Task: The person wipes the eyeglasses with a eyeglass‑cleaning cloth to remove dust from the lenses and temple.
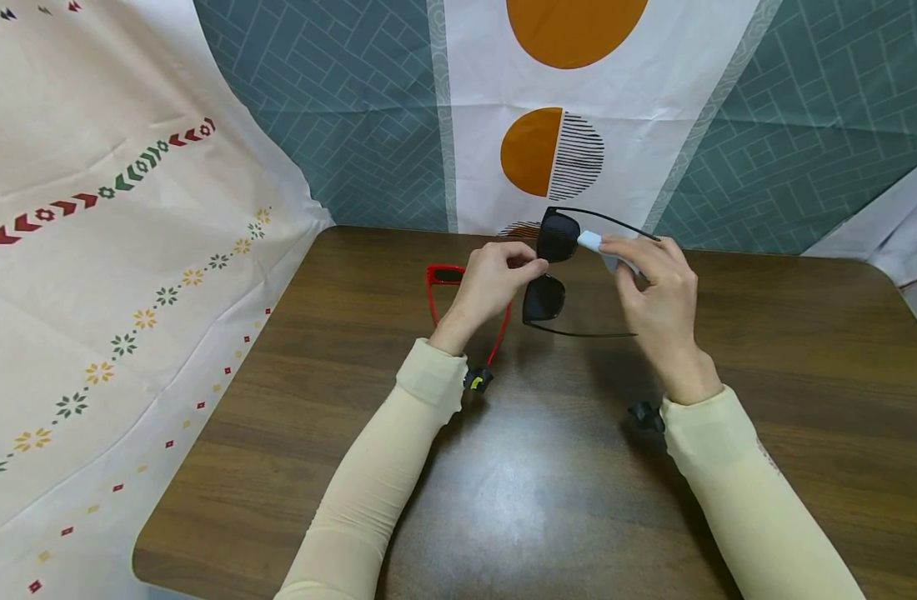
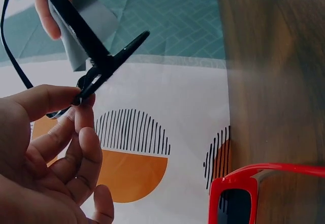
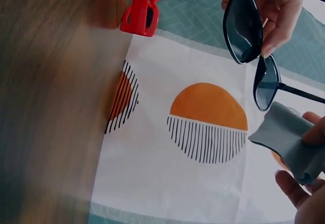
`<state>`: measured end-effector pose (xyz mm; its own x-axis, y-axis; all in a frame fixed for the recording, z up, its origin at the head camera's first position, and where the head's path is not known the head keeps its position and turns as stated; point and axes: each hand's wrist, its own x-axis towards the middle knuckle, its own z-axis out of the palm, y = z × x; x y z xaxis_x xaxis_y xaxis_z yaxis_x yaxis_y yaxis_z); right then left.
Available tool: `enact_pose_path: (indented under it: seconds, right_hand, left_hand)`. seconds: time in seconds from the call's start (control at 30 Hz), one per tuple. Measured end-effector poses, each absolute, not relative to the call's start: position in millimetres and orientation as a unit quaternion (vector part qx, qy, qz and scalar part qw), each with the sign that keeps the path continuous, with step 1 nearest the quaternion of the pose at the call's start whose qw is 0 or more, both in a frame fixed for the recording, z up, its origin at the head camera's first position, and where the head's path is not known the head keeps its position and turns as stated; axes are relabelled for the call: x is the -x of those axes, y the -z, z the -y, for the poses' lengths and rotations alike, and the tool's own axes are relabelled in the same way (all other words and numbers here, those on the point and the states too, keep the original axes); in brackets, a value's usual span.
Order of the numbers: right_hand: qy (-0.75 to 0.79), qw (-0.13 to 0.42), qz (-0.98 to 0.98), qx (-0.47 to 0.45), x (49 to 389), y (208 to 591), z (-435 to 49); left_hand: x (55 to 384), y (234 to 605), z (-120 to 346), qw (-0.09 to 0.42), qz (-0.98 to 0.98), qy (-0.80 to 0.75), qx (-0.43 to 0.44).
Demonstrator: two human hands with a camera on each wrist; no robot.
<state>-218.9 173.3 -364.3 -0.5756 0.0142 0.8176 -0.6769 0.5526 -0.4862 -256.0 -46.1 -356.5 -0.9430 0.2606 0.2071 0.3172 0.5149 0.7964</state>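
Black sunglasses point(image 1: 544, 298) with dark lenses are held up above the table, their temples spread toward the right. My left hand point(image 1: 496, 283) pinches them at the bridge between thumb and finger, as the left wrist view also shows. A light grey-blue cloth point(image 3: 284, 137) is gripped between the thumb and fingers of my right hand point(image 1: 657, 296). In the right wrist view the cloth's edge lies close to one lens; whether it touches cannot be told. Red sunglasses point(image 1: 431, 279) rest on the table behind my left hand, partly hidden by it.
The brown wooden table point(image 1: 293, 433) spreads under both arms. Beyond its far edge hangs a patterned cloth point(image 1: 473, 150) with orange circles and teal panels. A cream patterned cloth point(image 1: 128, 333) hangs on the left. Small dark wrist devices point(image 1: 644, 416) sit at the cuffs.
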Motion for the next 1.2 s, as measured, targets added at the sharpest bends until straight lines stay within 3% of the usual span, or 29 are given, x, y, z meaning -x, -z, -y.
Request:
enact_pose_path:
  seconds: [0.9,1.2]
  right_hand:
    - [-0.403,0.271,0.864,-0.133,213.1,345.4,-204.5]
    - [-0.422,0.194,0.879,-0.108,217.4,344.2,-216.7]
  left_hand:
    - [257.5,361.9,45.5,0.038,0.874,0.452,0.172]
    - [258.1,366.0,45.1,0.058,0.903,0.381,0.188]
